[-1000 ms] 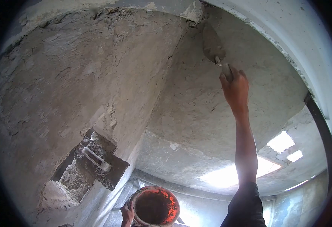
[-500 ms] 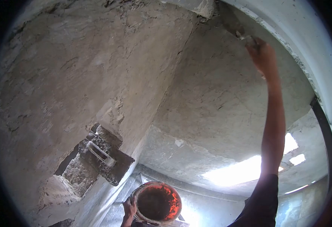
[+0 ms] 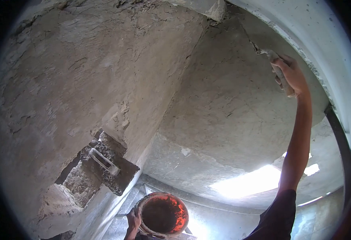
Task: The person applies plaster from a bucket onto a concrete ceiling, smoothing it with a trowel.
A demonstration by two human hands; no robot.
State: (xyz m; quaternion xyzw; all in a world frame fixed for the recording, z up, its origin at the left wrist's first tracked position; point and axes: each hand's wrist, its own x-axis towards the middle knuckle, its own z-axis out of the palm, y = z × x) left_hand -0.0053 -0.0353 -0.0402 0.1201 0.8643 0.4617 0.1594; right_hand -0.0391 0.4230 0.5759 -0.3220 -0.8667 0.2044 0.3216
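Observation:
High at the upper right, my right hand [image 3: 291,76] is wrapped round the handle of a trowel [image 3: 280,74]. Its thin blade lies close along the plastered wall [image 3: 223,92], seen nearly edge-on near the top corner; whether it touches cannot be told. Low in the view, my left hand [image 3: 134,219] grips the rim of a round bucket [image 3: 185,218], orange inside and smeared with grey mortar. Dark mix shows within it. The fingers of that hand curl over the bucket's left side.
A plastering float [image 3: 117,176] with a pale handle rests in a broken-out hole [image 3: 81,182] in the left wall. A pale curved beam or ceiling edge [image 3: 323,36] runs along the upper right. A dark upright strip [image 3: 341,144] stands at the right. Bright light patches fall on the lower wall.
My right hand has moved right and down with the trowel, whose handle now shows more fully. The left hand keeps its hold on the bucket; the view has shifted slightly.

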